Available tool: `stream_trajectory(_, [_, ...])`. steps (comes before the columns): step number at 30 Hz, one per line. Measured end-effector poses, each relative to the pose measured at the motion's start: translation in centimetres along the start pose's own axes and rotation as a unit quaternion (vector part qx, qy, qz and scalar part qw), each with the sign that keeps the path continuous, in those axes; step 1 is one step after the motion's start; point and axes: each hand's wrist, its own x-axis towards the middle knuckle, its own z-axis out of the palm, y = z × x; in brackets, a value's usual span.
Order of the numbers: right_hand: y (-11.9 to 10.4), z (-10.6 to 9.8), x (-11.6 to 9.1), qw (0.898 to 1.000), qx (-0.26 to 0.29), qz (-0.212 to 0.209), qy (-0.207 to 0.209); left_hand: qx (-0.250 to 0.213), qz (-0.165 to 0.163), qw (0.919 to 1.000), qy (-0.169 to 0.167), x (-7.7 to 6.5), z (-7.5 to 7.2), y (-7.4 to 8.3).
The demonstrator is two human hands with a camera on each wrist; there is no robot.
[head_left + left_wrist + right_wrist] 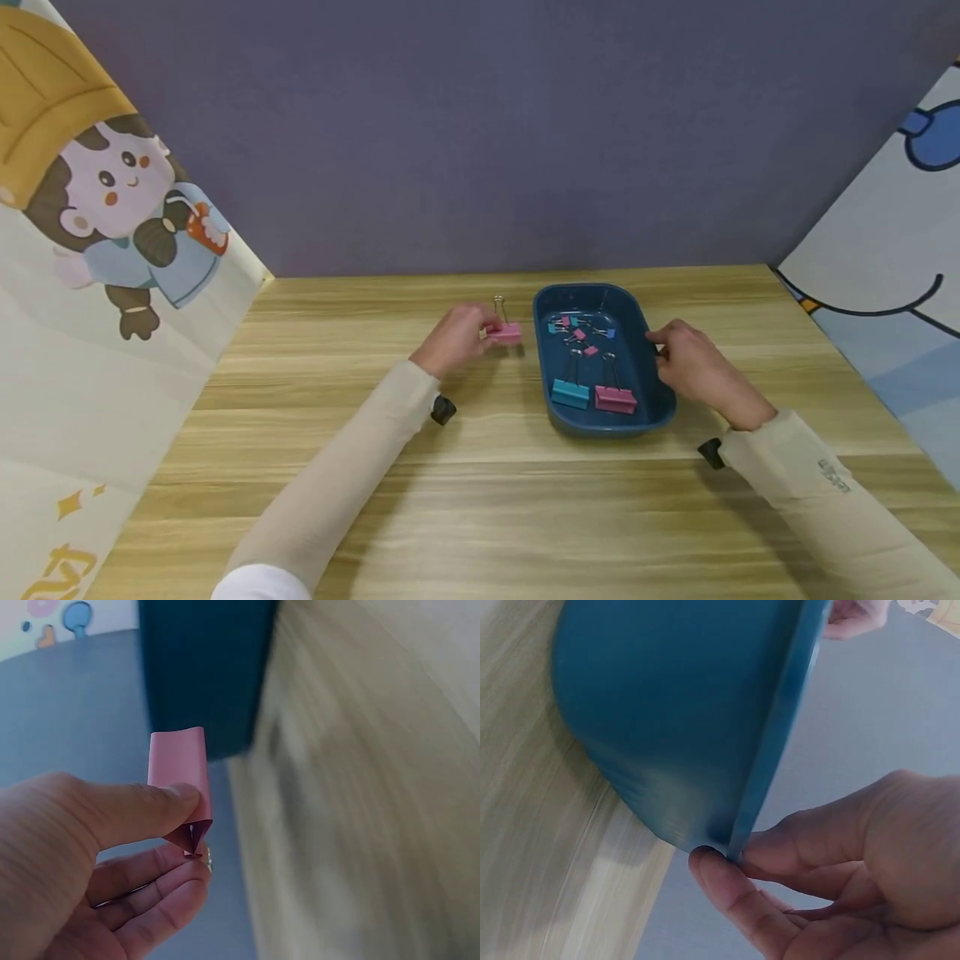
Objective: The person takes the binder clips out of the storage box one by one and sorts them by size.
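My left hand [459,337] pinches a pink binder clip [506,334] just left of the blue tray [557,423]. In the left wrist view the thumb presses the pink body of this binder clip [178,761], with the other fingers curled below it. My right hand [692,363] pinches the tray's right rim between thumb and fingers, seen closely in the right wrist view on the tray [667,712]. Inside the tray lie a large teal binder clip [571,394], a large pink binder clip [615,399] and several small coloured clips [579,334].
The tray stands on a wood-grain table [480,508]. A grey-blue panel [495,142] rises along the table's back edge. Printed cartoon panels flank it, one on the left [75,350] and one on the right [885,242].
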Motion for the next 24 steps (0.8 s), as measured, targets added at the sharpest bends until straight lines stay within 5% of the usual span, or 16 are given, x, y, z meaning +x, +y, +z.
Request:
stream_trajectory(9, [-0.1, 0.0, -0.1, 1.000, -0.001, -0.004, -0.005, 0.001, -0.039, 0.9986, -0.036, 1.3, 2.2, -1.7])
stream_trajectory(18, [-0.2, -0.1, 0.0, 1.000, -0.003, -0.008, -0.008, 0.017, -0.016, 0.9992, -0.031, 1.3, 2.5, -2.1])
stream_trajectory(24, [-0.1, -0.1, -0.1, 1.000, 0.003, -0.006, -0.010, 0.009, -0.037, 0.9986, -0.037, 1.2, 2.6, -2.0])
